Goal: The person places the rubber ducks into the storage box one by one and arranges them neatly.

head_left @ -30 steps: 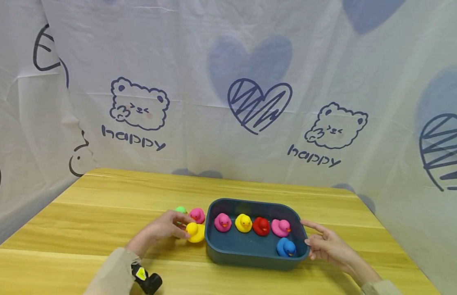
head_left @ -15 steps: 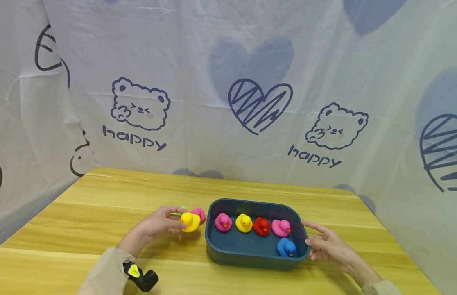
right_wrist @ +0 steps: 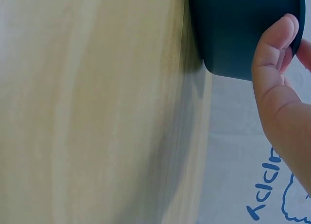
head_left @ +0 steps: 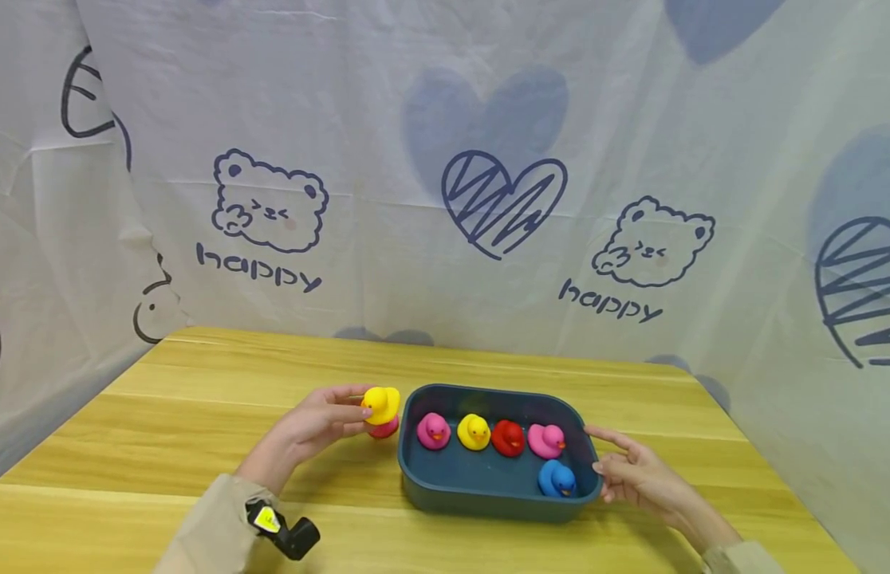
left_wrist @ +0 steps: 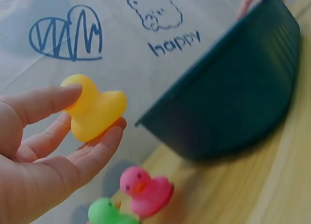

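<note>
My left hand (head_left: 317,422) holds a yellow rubber duck (left_wrist: 92,110) between thumb and fingers, raised beside the left end of a dark teal box (head_left: 481,504). In the left wrist view, a pink duck (left_wrist: 146,190) and a green duck (left_wrist: 108,212) stand on the table below it. From the head, the yellow duck partly covers that pink one, and the green one is hidden. At the box's right end, my right hand (head_left: 642,478) grips the rim with its thumb, the index finger stretched along the far corner.
Inside the box sit a magenta duck (head_left: 434,431), another yellow duck (head_left: 474,433), a red duck (head_left: 508,438), a lighter pink duck (head_left: 546,441) and a blue duck (head_left: 557,479). A printed cloth (head_left: 387,239) hangs behind the wooden table (head_left: 222,375).
My left hand has lifted the yellow duck from beside the box, first leftward, then up and back to the right. The right hand and the box stay where they were.
</note>
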A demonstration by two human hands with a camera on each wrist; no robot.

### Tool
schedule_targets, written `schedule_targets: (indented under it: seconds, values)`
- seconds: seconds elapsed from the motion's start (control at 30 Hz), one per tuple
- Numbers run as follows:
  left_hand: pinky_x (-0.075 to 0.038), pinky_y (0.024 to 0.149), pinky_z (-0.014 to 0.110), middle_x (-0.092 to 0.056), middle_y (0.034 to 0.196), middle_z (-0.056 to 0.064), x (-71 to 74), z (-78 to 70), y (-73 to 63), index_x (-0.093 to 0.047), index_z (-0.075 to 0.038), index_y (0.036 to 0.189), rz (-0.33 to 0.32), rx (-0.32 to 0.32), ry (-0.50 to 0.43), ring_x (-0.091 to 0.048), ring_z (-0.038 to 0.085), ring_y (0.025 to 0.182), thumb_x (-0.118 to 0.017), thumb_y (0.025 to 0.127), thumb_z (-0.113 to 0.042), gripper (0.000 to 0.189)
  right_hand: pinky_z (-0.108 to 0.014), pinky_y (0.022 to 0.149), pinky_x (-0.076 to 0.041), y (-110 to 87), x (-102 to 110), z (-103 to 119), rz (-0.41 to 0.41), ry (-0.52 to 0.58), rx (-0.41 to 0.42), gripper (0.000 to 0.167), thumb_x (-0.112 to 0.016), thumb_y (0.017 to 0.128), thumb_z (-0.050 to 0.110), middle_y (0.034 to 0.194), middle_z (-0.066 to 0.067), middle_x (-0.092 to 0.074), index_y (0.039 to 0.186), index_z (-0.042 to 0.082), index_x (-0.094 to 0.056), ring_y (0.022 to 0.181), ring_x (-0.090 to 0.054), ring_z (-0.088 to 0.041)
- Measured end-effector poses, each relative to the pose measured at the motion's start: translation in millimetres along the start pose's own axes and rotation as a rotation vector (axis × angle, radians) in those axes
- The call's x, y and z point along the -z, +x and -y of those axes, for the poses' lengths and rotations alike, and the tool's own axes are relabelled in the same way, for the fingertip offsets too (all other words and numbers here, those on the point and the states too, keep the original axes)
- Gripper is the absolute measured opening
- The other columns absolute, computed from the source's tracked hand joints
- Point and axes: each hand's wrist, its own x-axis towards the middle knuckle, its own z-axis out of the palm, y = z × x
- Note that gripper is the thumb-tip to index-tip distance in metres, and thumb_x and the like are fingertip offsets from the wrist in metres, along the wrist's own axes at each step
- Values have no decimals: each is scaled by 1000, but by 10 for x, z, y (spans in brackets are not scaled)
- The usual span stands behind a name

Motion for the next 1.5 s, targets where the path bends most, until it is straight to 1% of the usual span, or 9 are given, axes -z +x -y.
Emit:
schedule_targets:
  seconds: [0.13, 0.27, 0.4, 0.47, 0.6, 0.7, 1.0, 1.27, 1.5]
  values:
    - [-43, 88, 35, -56, 110, 13, -95, -51, 33, -29, 15, 131, 5, 21, -61, -57, 20, 94, -51, 85, 5, 52, -23, 61, -50, 3, 0, 2, -20, -15, -21, 57, -49, 89, 0, 74, -2, -57, 139, 3, -21, 63, -58, -12]
    - [-42, 89, 38, -56, 110, 13, -184, -67, 78, -29, 16, 130, 32, 17, -102, -57, 23, 96, -48, 90, -1, 48, -23, 60, -50, 4, -4, 2, -26, -26, -26, 60, -49, 89, 0, 73, -1, -57, 139, 0, -17, 63, -58, -12]
    - [-41, 89, 41, -56, 109, 14, -272, -67, 124, -33, 15, 129, 17, 21, -163, -56, 25, 96, -45, 94, -8, 44, -23, 60, -50, 3, -4, 2, -24, -27, -17, 60, -49, 89, 0, 73, -2, -57, 139, 0, -17, 63, -58, -12]
    - [-41, 88, 41, -54, 111, 16, -321, -68, 146, -32, 15, 129, 8, 19, -179, -56, 26, 97, -43, 94, -7, 43, -23, 60, -50, 1, -7, 2, -25, -24, -11, 59, -49, 89, 0, 73, -2, -57, 139, 1, -18, 63, -58, -12]
    - [-41, 86, 41, -46, 121, 25, -415, -63, 190, -25, 17, 131, 16, 1, -173, -55, 26, 99, -38, 94, 1, 42, -23, 61, -50, -1, -14, 2, -18, -19, -2, 59, -49, 89, -1, 73, -2, -57, 140, 2, -20, 63, -58, -12]
    - [-42, 85, 41, -44, 123, 28, -487, -58, 227, -24, 17, 131, 16, 3, -171, -57, 26, 97, -37, 93, 5, 42, -23, 61, -50, -3, -13, 4, -13, -19, 0, 58, -49, 89, 0, 73, -3, -57, 140, 1, -20, 63, -58, -12]
    - [-47, 78, 37, -56, 108, 20, -710, -45, 339, -35, 14, 128, -32, 34, -200, -62, 25, 86, -45, 90, 6, 41, -23, 61, -50, -9, 9, -11, -8, -25, -10, 56, -48, 89, 0, 73, -2, -57, 139, 3, -22, 64, -58, -12]
    - [-44, 81, 41, -54, 111, 24, -895, 23, 466, -39, 15, 126, -28, 57, -186, -61, 26, 88, -47, 88, 9, 39, -23, 62, -50, -7, 20, -14, -15, -25, -15, 54, -48, 90, 0, 73, -1, -57, 138, 5, -24, 64, -58, -12]
    - [-43, 84, 40, -56, 108, 20, -1026, 76, 533, -41, 13, 125, -32, 85, -196, -60, 24, 87, -47, 86, 12, 39, -23, 61, -50, -7, 14, -6, -5, -26, -2, 54, -47, 90, 0, 73, -1, -57, 139, 4, -23, 64, -58, -12]
